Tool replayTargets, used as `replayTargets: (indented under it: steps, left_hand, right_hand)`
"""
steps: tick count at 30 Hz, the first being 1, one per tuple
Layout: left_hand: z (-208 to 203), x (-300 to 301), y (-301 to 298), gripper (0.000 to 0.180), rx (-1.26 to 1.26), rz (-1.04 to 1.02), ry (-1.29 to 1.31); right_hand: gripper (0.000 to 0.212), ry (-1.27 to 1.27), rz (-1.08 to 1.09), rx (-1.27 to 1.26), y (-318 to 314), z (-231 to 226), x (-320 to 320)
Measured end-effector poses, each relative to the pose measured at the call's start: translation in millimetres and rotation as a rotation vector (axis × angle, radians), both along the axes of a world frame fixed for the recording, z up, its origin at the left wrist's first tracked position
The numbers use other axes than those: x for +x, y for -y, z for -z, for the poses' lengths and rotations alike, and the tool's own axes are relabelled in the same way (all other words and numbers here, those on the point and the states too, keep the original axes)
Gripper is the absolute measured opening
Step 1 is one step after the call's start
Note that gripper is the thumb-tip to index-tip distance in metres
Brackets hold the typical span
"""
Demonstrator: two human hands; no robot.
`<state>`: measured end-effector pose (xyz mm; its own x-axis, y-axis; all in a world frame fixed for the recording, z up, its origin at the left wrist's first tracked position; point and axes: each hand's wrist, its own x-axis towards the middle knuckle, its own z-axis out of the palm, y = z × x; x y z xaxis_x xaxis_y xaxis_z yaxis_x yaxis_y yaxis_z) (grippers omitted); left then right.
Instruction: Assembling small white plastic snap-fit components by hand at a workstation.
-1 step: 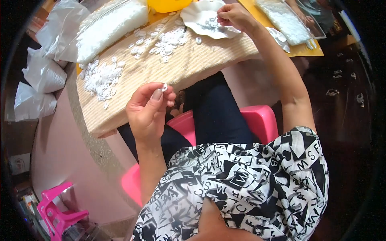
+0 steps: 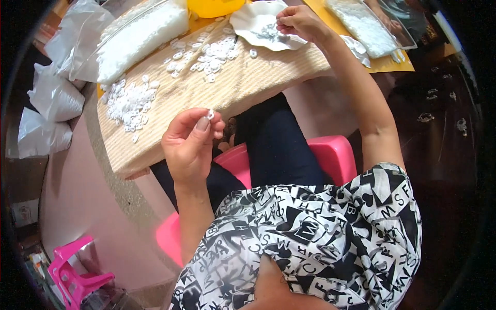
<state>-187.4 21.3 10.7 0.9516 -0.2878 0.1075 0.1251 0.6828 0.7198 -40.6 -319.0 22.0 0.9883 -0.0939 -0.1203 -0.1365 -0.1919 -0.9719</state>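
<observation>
My left hand (image 2: 191,137) is raised in front of the table's near edge. Its thumb and fingers pinch a small white plastic piece (image 2: 210,114). Up at the far right, my right hand (image 2: 304,24) reaches over a white wavy-rimmed dish (image 2: 248,26), fingertips pressed together. Small grey bits (image 2: 268,33) lie in that dish, right by those fingertips. Whatever the right fingers hold, if anything, is too small to make out. On the striped cloth (image 2: 206,95) lie a pile of small white plastic pieces (image 2: 132,103) at the left and another loose pile (image 2: 214,58) near the dish.
A clear bin of white pieces (image 2: 147,44) stands at the back left, a yellow bowl (image 2: 214,7) behind. Another clear container (image 2: 364,31) sits beyond my right forearm. White plastic bags (image 2: 54,93) stand left of the table; a pink stool (image 2: 77,274) is at the lower left.
</observation>
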Motion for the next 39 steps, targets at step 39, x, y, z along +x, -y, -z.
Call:
replayTargets:
  steps: [39]
  left_hand:
    - [9.9,6.7,-7.5,0.020,0.142,-0.061,-0.176]
  right_hand:
    - [0.012,0.306,-0.317,-1.456,-38.0,-11.5,20.0]
